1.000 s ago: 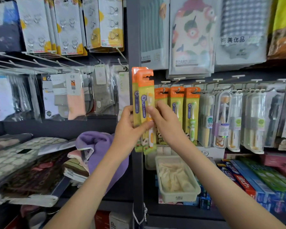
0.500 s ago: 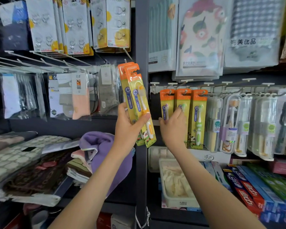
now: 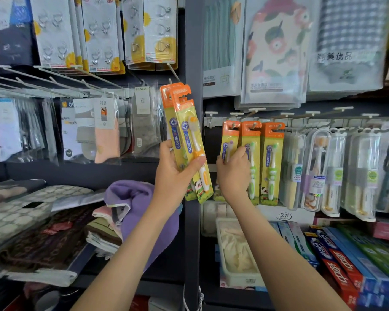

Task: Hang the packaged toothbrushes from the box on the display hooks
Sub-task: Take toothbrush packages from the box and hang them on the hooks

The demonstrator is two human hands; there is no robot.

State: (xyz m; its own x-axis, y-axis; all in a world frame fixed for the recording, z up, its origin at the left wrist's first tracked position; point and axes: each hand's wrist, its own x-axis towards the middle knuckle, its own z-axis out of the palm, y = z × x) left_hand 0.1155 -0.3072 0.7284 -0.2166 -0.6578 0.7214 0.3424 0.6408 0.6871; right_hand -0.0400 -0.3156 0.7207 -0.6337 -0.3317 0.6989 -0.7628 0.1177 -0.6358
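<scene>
My left hand (image 3: 173, 176) grips a small stack of packaged toothbrushes (image 3: 184, 122), yellow cards with orange tops, tilted left in front of the dark shelf post. Three packs of the same kind hang side by side on display hooks (image 3: 252, 114) to the right. My right hand (image 3: 234, 173) is on the leftmost hanging pack (image 3: 229, 135), fingers curled round its left edge and thumb by the middle pack (image 3: 253, 135). The third pack (image 3: 272, 153) hangs free beside them.
Clear-cased toothbrushes (image 3: 314, 167) fill the hooks further right. Toothpaste boxes (image 3: 337, 261) and a white tray (image 3: 225, 265) sit on the shelf below. Left of the post (image 3: 193, 52) hang sock packs (image 3: 103, 126), with a purple towel (image 3: 135, 198) underneath.
My right hand let go of the stack and moved right and down onto the hanging packs. My left hand tilted the stack leftwards and keeps holding it.
</scene>
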